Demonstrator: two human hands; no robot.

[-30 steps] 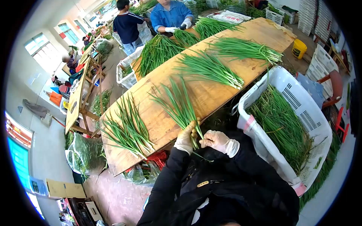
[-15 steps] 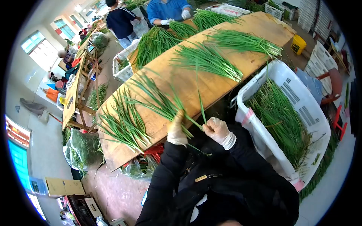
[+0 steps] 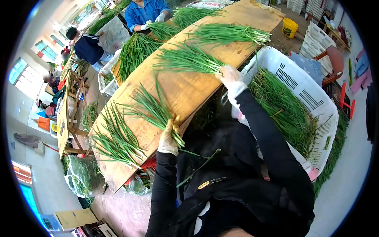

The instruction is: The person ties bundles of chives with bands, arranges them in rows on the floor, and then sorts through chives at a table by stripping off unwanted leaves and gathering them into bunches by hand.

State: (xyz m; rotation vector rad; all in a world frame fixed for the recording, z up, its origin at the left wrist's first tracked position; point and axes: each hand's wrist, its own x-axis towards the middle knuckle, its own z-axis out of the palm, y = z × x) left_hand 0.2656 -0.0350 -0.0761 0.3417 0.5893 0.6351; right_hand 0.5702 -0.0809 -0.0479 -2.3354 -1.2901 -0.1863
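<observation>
My left hand (image 3: 170, 132), in a pale glove, is wrapped round a small bunch of green stalks (image 3: 152, 108) at the table's near edge. To the right, my right hand (image 3: 230, 75) is closed at the white stem ends of a larger bunch (image 3: 189, 59) lying on the wooden table (image 3: 177, 89); what its fingers pinch is partly hidden. A loose bunch (image 3: 118, 138) lies at the table's left end. Beyond the larger bunch lies another one (image 3: 229, 34), its pale ends to the right.
A white crate (image 3: 290, 59) of greens stands at the right of the table. Across the table a person in blue (image 3: 146, 14) handles greens with gloved hands. Another person (image 3: 89, 47) bends at the far left. A yellow bucket (image 3: 289, 28) sits beyond the crate.
My right hand has moved away from my left hand, up and right to the larger bunch. My left hand keeps its bunch. The person in dark clothes has bent over.
</observation>
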